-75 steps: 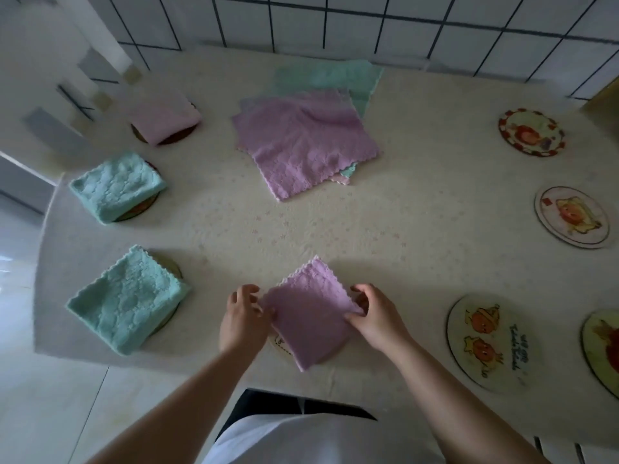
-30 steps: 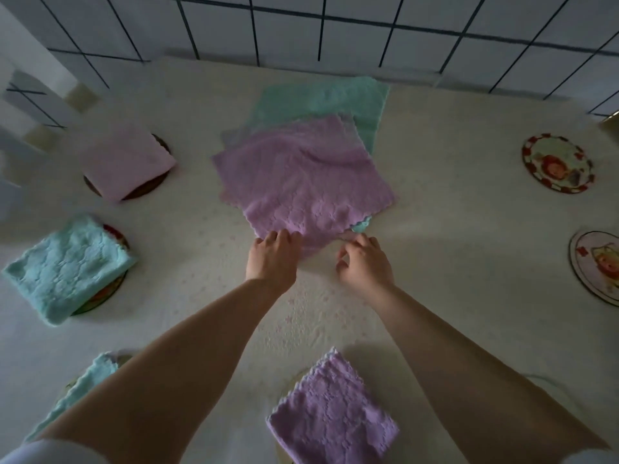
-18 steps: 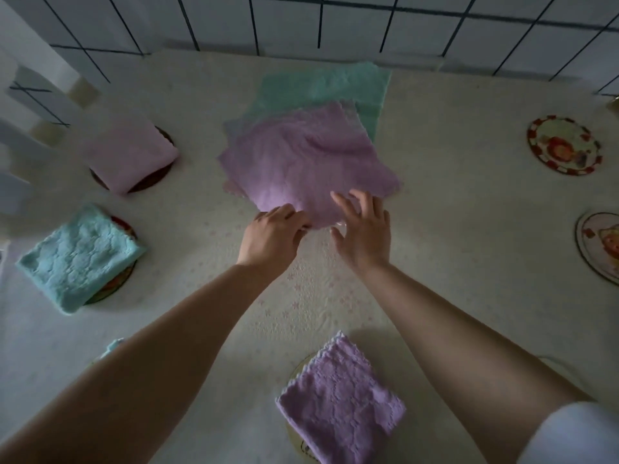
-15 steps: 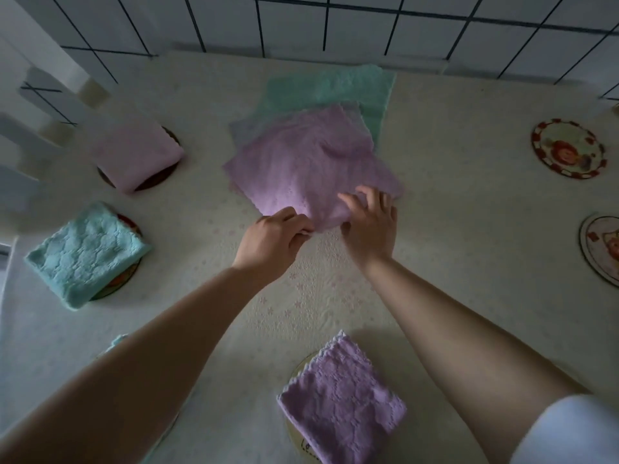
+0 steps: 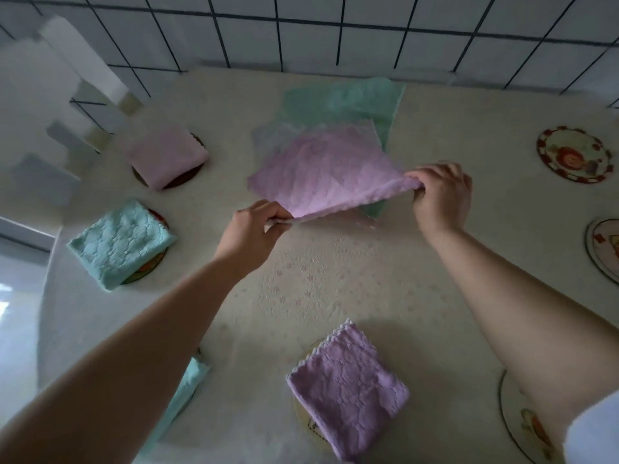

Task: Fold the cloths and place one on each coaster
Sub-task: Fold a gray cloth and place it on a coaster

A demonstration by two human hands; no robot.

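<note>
My left hand and right hand each pinch a near corner of the purple cloth; the rest lies far of my fingers

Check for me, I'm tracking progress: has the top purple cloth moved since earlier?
Yes. Both hands have lifted the purple cloth's near edge off the stack, above the green cloth.

A purple cloth is lifting off the stack, its near edge raised and stretched taut, its far part still lying on a green cloth spread flat beneath. A folded purple cloth is sitting on a coaster at the near edge. A folded pink cloth and a folded teal cloth are each covering a coaster at the left. Another teal cloth is lying partly hidden. Bare coasters, among them a red-rimmed coaster, are lying at the right.
</note>
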